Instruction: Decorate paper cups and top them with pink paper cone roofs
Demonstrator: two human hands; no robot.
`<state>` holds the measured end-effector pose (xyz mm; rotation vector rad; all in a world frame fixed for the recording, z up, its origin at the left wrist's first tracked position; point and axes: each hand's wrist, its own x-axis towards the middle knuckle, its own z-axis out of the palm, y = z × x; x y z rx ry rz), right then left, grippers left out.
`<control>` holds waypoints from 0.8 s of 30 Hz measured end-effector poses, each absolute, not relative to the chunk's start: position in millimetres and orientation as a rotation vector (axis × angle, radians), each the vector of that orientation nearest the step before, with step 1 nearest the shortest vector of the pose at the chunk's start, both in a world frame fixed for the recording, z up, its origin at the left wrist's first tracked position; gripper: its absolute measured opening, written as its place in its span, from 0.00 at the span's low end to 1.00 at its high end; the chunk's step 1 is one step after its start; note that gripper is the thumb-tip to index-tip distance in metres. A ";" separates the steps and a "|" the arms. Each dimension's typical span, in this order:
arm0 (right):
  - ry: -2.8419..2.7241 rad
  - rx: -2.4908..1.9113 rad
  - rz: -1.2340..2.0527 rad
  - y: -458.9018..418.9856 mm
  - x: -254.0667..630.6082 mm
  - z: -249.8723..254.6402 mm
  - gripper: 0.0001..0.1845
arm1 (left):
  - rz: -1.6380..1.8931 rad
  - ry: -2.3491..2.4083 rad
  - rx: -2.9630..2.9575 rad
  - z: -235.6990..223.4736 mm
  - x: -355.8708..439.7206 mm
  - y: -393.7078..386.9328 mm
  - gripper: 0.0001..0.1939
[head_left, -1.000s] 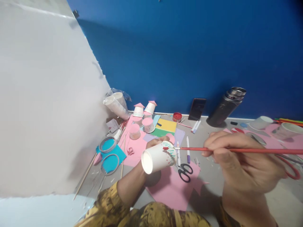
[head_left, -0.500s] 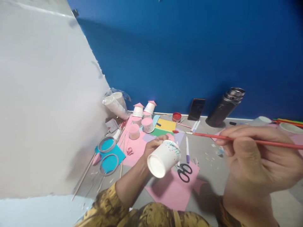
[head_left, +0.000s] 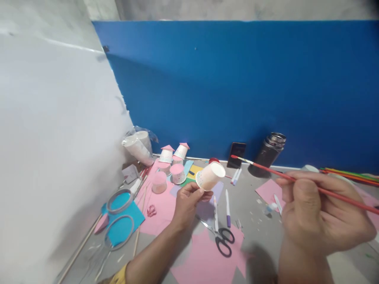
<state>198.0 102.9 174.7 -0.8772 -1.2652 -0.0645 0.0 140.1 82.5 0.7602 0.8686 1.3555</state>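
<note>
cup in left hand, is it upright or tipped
Tipped, bottom up: the cup leans right, its closed base raised and its dotted rim low, beside the left hand.

A yellow sleeve (head_left: 120, 275), mottled with darker brown, ends partway along the left forearm (head_left: 160, 250); the left hand (head_left: 189, 202), right hand (head_left: 321, 219) and right wrist (head_left: 304, 258) are bare.
</note>
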 end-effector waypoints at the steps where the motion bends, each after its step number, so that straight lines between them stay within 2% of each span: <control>1: -1.190 -0.876 -0.113 105.8 195.7 174.5 0.06 | 1.368 0.856 0.724 83.1 0.6 140.9 0.16; 3: -1.144 -0.870 -0.159 110.7 189.5 174.5 0.04 | 1.393 0.833 0.671 83.3 1.2 142.3 0.16; 6: -1.378 -0.843 -0.060 115.8 181.9 169.6 0.05 | 1.438 0.863 0.647 81.3 0.5 144.5 0.15; 15: -1.666 -0.915 -0.044 118.7 172.3 155.8 0.03 | 1.566 1.223 0.908 82.1 -7.9 145.2 0.07; 24: -1.767 -0.856 -0.088 123.6 167.9 153.6 0.04 | 1.636 1.243 1.029 84.2 -8.0 140.9 0.10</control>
